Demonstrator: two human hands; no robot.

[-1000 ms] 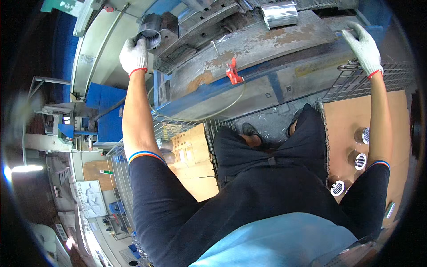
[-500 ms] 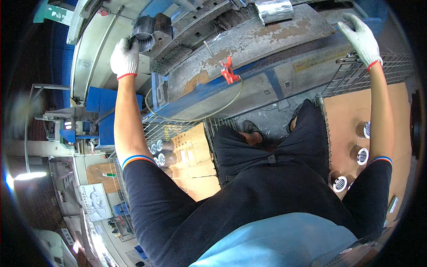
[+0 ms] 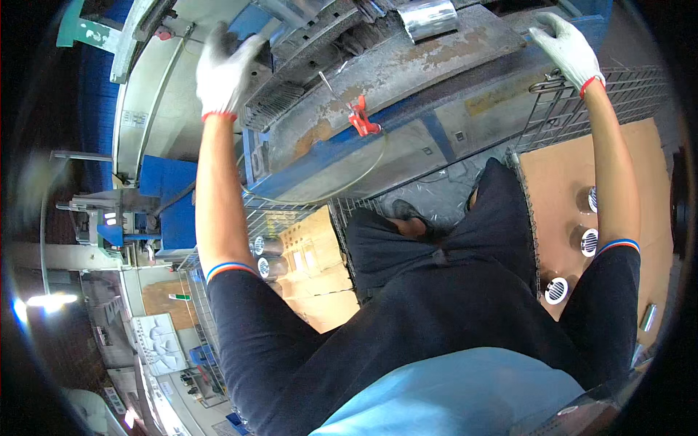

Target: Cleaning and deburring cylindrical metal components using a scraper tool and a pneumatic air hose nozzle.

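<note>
A: L hand [image 3: 222,81]?
B: Shifted across dark cyl. [image 3: 233,43], now mostly hidden btwn. fingers; handling apparently continues; grip can't tell.
A: R hand [image 3: 570,54]?
B: Released; silver sleeve [image 3: 427,20] L of fingertips.

Stretches the left forearm [image 3: 219,182] far forward, nearly straight up the view. Holds the gloved left hand [image 3: 225,80] at its end, motion-blurred, with thumb [image 3: 251,49] and fingers [image 3: 214,52] spread in a V. Reaches the right forearm [image 3: 614,163] forward too, wide of the body, bending inward at the wrist [image 3: 592,86]. Poses the gloved right hand [image 3: 571,54] loosely, with thumb and fingers parted.
</note>
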